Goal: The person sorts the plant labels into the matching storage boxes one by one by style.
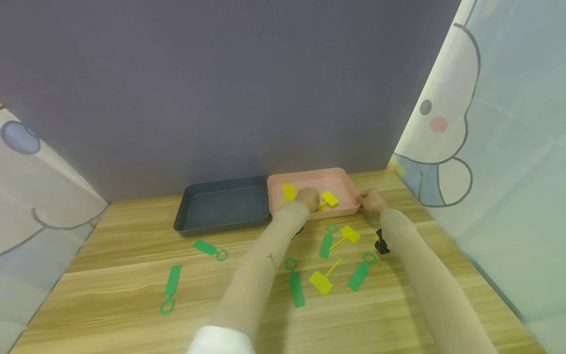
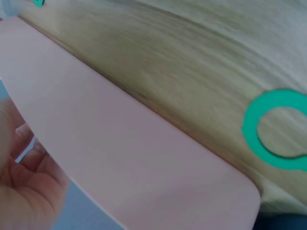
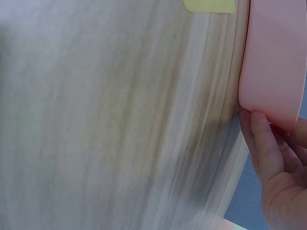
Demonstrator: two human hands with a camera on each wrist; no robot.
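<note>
My left hand (image 1: 308,198) reaches into the pink tray (image 1: 309,178), its fingers bent down between two yellow tags. One yellow tag (image 1: 289,191) lies left of the hand, the other yellow tag (image 1: 329,198) right beside its fingers. In the left wrist view, the tray's side wall hides the fingertips of the left hand (image 2: 29,177), so whether they pinch anything is unclear. At the tray's front right corner, my right hand (image 1: 372,200) grips the wall. Seen from the right wrist, the right hand (image 3: 278,167) has its fingers against the outside of that corner.
A dark grey tray (image 1: 223,228) stands left of the pink one. On the wooden table (image 1: 119,265) lie several green ring-ended tags (image 1: 297,290) and two yellow tags, one upper (image 1: 351,234) and one lower (image 1: 321,282). A grey panel (image 1: 221,98) rises behind the trays.
</note>
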